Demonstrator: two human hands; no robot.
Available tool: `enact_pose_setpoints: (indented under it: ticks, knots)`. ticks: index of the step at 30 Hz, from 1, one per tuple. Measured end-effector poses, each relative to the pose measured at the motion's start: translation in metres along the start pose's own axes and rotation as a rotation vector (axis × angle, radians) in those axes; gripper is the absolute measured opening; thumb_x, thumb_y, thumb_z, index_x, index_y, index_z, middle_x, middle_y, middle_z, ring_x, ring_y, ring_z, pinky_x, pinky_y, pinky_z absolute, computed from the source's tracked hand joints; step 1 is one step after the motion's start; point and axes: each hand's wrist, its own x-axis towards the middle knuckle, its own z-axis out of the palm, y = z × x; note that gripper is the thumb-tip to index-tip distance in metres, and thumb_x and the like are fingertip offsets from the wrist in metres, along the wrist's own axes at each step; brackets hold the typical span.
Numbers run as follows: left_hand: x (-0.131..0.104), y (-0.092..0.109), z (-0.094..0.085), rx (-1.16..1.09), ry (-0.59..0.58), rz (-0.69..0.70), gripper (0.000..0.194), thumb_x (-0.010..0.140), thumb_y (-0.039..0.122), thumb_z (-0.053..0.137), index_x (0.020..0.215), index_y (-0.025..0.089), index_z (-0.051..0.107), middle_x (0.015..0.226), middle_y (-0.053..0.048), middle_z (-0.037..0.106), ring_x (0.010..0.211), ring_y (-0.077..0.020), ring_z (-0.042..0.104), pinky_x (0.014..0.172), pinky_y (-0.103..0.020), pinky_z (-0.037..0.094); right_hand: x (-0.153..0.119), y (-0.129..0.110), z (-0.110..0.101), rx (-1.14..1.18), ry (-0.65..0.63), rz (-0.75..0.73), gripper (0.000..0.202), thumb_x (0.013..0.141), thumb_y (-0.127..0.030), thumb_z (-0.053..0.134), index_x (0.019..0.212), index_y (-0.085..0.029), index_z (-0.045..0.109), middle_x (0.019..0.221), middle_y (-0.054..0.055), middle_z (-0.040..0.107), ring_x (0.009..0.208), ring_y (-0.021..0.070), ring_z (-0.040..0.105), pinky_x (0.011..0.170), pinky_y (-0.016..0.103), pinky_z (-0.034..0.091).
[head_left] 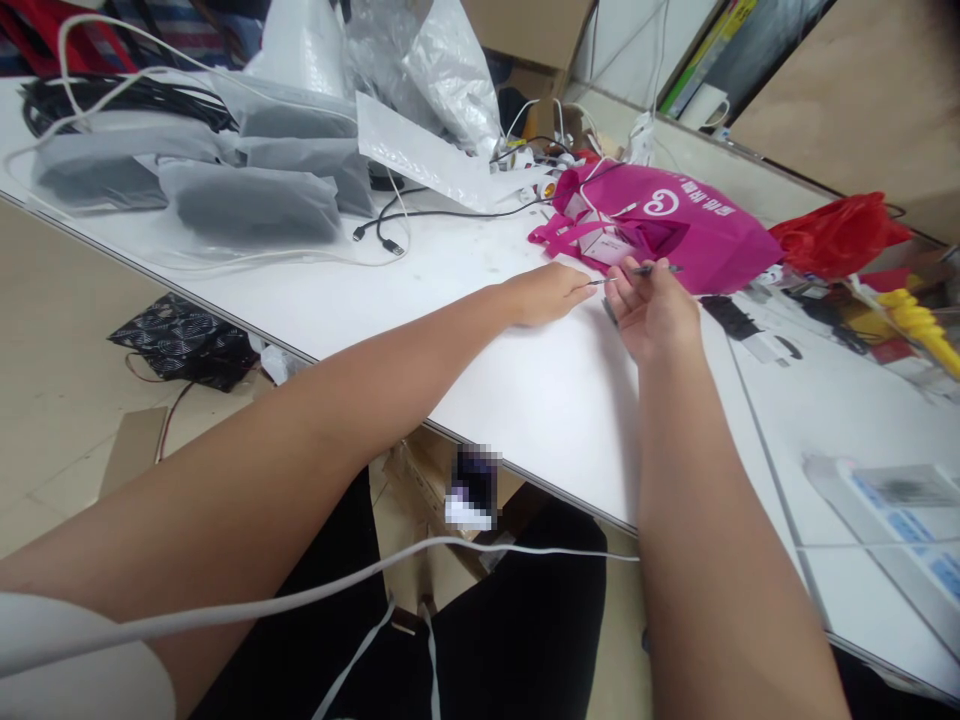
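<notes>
Over the white table [555,390], both hands meet close to a magenta bag [720,235]. My right hand [664,310] is turned palm up, its fingers closed on a slim dark pen-like tool [672,269]. The fingers of my left hand [546,295] are pinched together, palm down by the tabletop. A thin, shiny sliver [600,282] shows at the left fingertips, pointing toward the right hand. Whether it belongs to the pen-like tool cannot be made out. Behind the hands, a small white box [606,248] sits at the bag's mouth.
Several grey plastic packets [251,205] lie at the left, near a black cable [450,212] and a bubble-wrap sheet [431,155]. Farther right are a red plastic bag [844,235] and a blue-and-white package [892,520]. A white cord [337,582] crosses above my lap.
</notes>
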Motion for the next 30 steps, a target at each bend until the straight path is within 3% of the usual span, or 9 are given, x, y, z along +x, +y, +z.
enact_pose_setpoints:
  ticks: [7, 15, 24, 30]
  knots:
    - [0.0, 0.0, 0.0, 0.016, -0.004, 0.001, 0.044, 0.119, 0.04, 0.042, 0.112, 0.018, 0.079, 0.112, -0.015, 0.081, 0.115, -0.0298, 0.074, 0.11, -0.044, 0.056, -0.009, -0.003, 0.006, 0.029, 0.0, 0.037, 0.035, 0.109, -0.05, 0.083, 0.094, -0.028, 0.061, 0.107, 0.002, 0.087, 0.107, 0.0198, 0.088, 0.088, 0.035, 0.076]
    - [0.002, -0.003, -0.001, 0.017, 0.01, 0.008, 0.045, 0.12, 0.039, 0.04, 0.119, 0.018, 0.08, 0.127, -0.016, 0.084, 0.116, -0.0269, 0.076, 0.111, -0.041, 0.056, -0.012, -0.005, 0.009, 0.012, -0.068, 0.046, 0.033, 0.106, -0.05, 0.087, 0.095, -0.029, 0.064, 0.106, 0.002, 0.085, 0.105, 0.021, 0.088, 0.085, 0.035, 0.077]
    - [0.003, -0.004, 0.0, -0.014, 0.027, -0.012, 0.043, 0.119, 0.037, 0.043, 0.115, 0.018, 0.081, 0.129, -0.017, 0.084, 0.122, -0.0291, 0.076, 0.116, -0.042, 0.056, -0.023, -0.003, 0.016, -0.025, -0.142, 0.03, 0.037, 0.101, -0.043, 0.093, 0.088, -0.028, 0.062, 0.105, 0.0, 0.084, 0.109, 0.0177, 0.085, 0.091, 0.031, 0.075]
    - [0.005, -0.006, 0.002, -0.016, 0.043, -0.002, 0.042, 0.119, 0.037, 0.043, 0.111, 0.018, 0.079, 0.118, -0.017, 0.083, 0.121, -0.0303, 0.076, 0.115, -0.043, 0.057, -0.023, 0.003, 0.019, -0.022, -0.136, 0.042, 0.036, 0.095, -0.042, 0.099, 0.088, -0.028, 0.067, 0.102, -0.001, 0.081, 0.106, 0.0184, 0.083, 0.09, 0.032, 0.074]
